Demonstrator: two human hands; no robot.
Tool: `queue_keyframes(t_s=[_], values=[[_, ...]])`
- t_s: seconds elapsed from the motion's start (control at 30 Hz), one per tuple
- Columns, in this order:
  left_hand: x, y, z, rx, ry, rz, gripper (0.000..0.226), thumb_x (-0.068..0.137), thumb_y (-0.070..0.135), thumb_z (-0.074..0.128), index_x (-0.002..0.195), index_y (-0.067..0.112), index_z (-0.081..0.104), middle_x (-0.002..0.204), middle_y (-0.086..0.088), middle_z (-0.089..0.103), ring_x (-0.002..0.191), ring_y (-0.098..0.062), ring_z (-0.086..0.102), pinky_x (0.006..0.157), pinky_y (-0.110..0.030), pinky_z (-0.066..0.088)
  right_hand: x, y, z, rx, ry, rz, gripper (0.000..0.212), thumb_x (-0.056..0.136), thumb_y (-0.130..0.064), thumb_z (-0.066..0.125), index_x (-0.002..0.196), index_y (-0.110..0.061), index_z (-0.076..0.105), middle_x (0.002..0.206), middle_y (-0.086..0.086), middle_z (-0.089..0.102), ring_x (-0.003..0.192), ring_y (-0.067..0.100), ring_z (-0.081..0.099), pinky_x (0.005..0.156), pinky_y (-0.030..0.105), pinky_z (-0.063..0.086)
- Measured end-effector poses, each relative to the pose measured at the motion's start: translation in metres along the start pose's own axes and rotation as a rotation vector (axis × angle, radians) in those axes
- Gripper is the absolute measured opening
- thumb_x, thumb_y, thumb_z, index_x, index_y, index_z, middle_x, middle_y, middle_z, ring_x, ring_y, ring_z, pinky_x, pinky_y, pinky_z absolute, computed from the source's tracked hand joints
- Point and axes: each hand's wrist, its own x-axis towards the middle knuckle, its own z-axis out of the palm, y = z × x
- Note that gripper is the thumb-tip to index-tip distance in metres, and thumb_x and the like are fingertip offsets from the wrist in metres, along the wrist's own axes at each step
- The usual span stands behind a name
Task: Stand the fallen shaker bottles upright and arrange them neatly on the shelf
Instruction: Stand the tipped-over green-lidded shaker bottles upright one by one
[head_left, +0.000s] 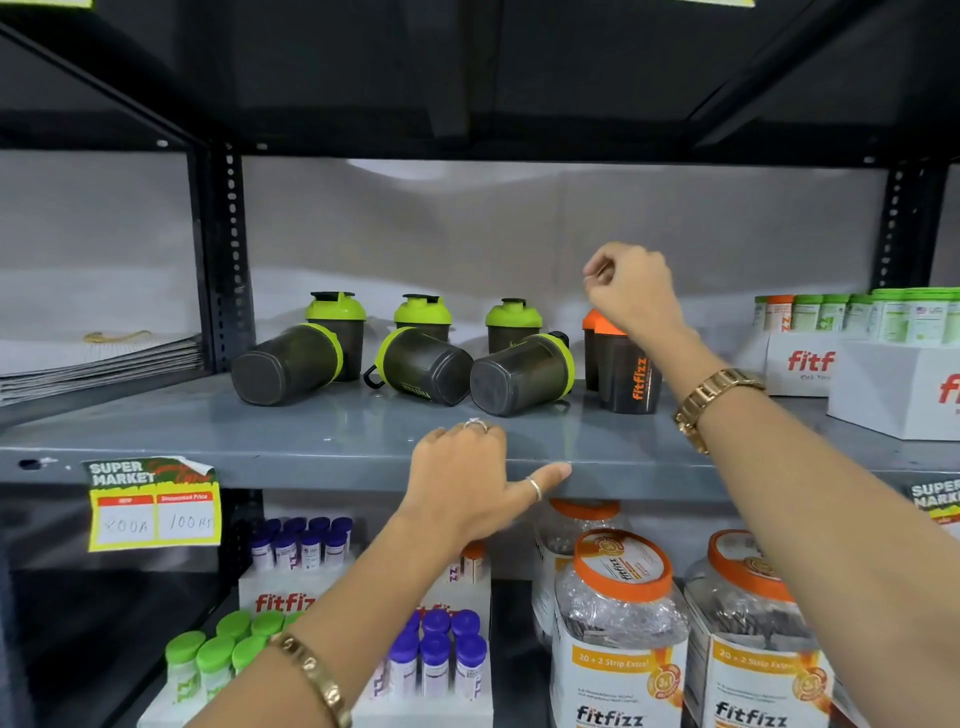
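Observation:
Three dark shaker bottles with green lids lie on their sides on the grey shelf (311, 431): a left one (285, 364), a middle one (423, 366) and a right one (522, 374). Behind them three green-lidded shakers stand upright (337, 312), (422, 312), (513, 318). An orange-lidded shaker (626, 371) stands upright to the right, a second partly hidden behind it. My right hand (631, 286) hovers above the orange lid, fingers curled shut, holding nothing. My left hand (472, 478) rests on the shelf's front edge, fingers spread.
White fitfizz boxes with green-capped tubes (883, 358) fill the shelf's right end. A stack of papers (104, 358) lies in the left bay. Below are tube displays (436, 654) and large orange-lidded jars (621, 623). A price tag (153, 504) hangs on the shelf edge.

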Motion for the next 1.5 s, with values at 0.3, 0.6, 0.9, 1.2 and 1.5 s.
queue_keyframes(t_s=[0.3,0.6,0.9,1.2,1.5], values=[[-0.010,-0.051,-0.012,0.039,-0.106,0.048,0.089,0.065,0.083,0.017,0.115,0.017,0.051,0.116,-0.002,0.061,0.105,-0.020,0.056,0.080,-0.031,0.040,-0.018,-0.028,0.049,-0.122,-0.431,0.265,0.062,0.087,-0.051,0.052,0.121,0.001,0.056,0.128,0.019,0.058,0.120,0.035,0.053,0.095,0.035,0.043],[-0.005,-0.054,-0.003,0.018,-0.041,0.038,0.096,0.060,0.083,0.009,0.114,0.018,0.055,0.118,0.001,0.063,0.107,-0.018,0.057,0.082,-0.032,0.043,-0.019,-0.031,0.065,0.327,-0.660,0.750,0.069,0.083,-0.043,0.065,0.139,-0.013,0.037,0.147,0.011,0.037,0.130,0.035,0.043,0.091,0.045,0.051],[-0.006,-0.053,-0.001,0.011,-0.027,0.030,0.094,0.060,0.082,0.008,0.112,0.020,0.056,0.114,0.002,0.064,0.103,-0.017,0.058,0.079,-0.030,0.042,-0.005,-0.025,0.063,0.384,-0.510,0.626,0.081,0.067,-0.024,0.082,0.133,-0.009,0.037,0.129,0.007,0.049,0.122,0.033,0.051,0.078,0.045,0.057],[-0.010,-0.052,-0.001,0.023,-0.008,0.031,0.094,0.061,0.082,0.008,0.113,0.019,0.055,0.116,0.002,0.064,0.107,-0.016,0.057,0.084,-0.031,0.042,-0.012,-0.015,0.060,0.122,-0.529,0.330,0.093,0.072,-0.008,0.080,0.140,-0.011,0.017,0.145,0.017,0.029,0.133,0.033,0.036,0.102,0.037,0.036],[-0.010,-0.054,0.000,0.022,-0.004,0.037,0.094,0.062,0.082,0.010,0.112,0.017,0.057,0.115,0.001,0.065,0.106,-0.017,0.058,0.086,-0.032,0.042,0.004,-0.047,0.060,-0.059,-0.072,0.213,0.084,0.081,-0.062,0.054,0.138,-0.003,0.036,0.143,0.021,0.040,0.131,0.037,0.041,0.099,0.045,0.041]])
